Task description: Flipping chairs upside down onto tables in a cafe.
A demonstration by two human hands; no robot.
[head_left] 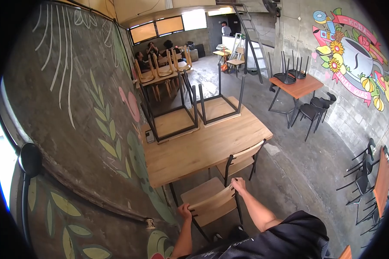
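Note:
My left hand [184,211] grips the left end of the backrest of a wooden chair [214,204] with a black metal frame. Around the backrest's right end closes my right hand [238,185]. The chair stands upright on the floor at the near side of a long wooden table [194,152]. Another wooden chair [249,152] of the same kind stands to its right, close to the table. Two chairs or stools [175,123] lie upside down on the tabletop, dark legs upward. A small dark item [149,136] is at the table's left edge.
A painted wall [100,97] runs close on the left. At the right are an orange-brown table [296,85] with upturned black chairs, more black chairs [311,111] and another table [382,181]. Several people sit at a far table; a ladder [253,42] and another person [226,29] are behind.

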